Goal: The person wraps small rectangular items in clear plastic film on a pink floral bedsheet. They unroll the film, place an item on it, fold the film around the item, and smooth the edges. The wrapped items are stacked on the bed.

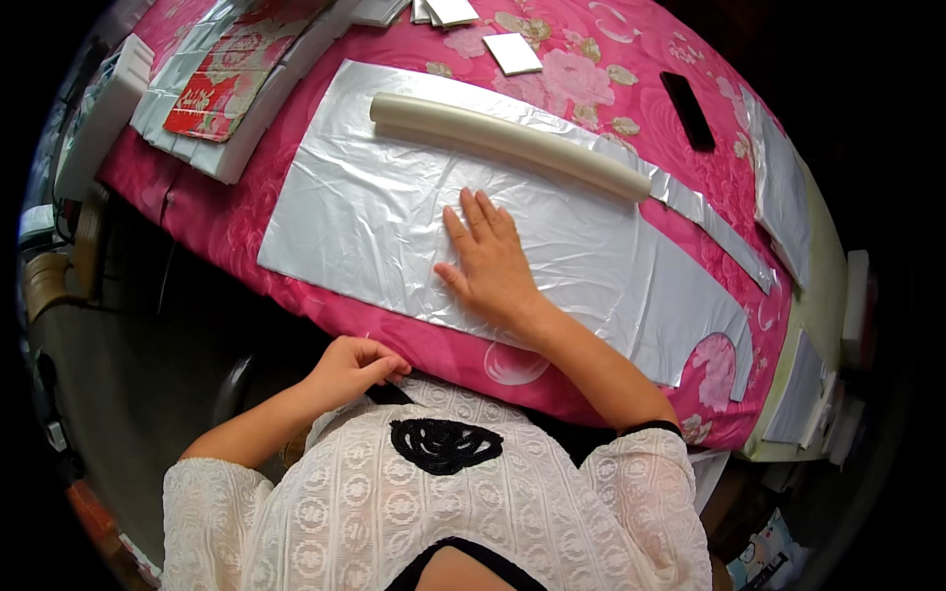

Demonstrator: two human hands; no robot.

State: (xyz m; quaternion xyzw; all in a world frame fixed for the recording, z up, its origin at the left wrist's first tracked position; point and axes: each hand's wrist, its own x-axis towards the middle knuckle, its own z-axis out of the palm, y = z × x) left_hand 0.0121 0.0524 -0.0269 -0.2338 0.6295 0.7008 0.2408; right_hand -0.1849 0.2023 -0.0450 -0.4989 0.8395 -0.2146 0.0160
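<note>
A large silver foil-like sheet [345,217], lightly wrinkled, lies spread across the table. My right hand [490,258] rests flat on its middle, fingers stretched and thumb out to the side. Beyond that hand, a long cream-coloured tube [512,143] lies slantwise on the sheet's far part. Toward the right, the silver material has a curved cut-out, and a narrow silver strip [714,224] runs out past the tube's end. My left hand [360,369] is at the table's near edge in front of my body, its fingers curled together; nothing shows in it.
A pink floral cloth [552,389] covers the table. At the far left stands a stack of white slabs [236,143] with a red printed sheet [232,89] on top. A white square card [512,53] and a black phone [687,110] lie at the back; folded silver sheets [778,187] lie right.
</note>
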